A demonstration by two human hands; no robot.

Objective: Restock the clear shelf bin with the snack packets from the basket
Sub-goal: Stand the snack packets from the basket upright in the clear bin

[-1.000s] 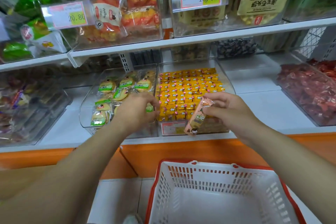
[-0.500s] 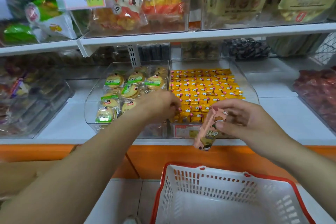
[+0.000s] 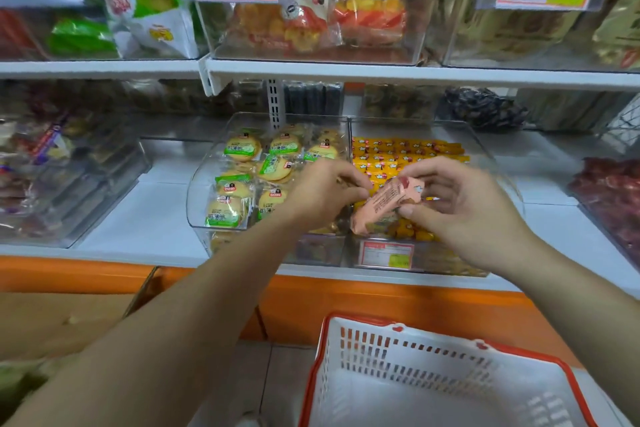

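The basket (image 3: 433,343) is sitting nearest. Above it the right hand (image 3: 460,208) is pinching a pink snack packet (image 3: 384,203) where the cake bin (image 3: 195,208) and the candy bin (image 3: 450,260) are meeting. The left hand (image 3: 322,194) is curling beside it; I cannot tell if it is gripping. A loose pinch could be dropping the packet into the wrong bin.

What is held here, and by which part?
The right hand pinches the pink snack packet by its upper end; whether the left hand, curled beside it, grips anything cannot be told.
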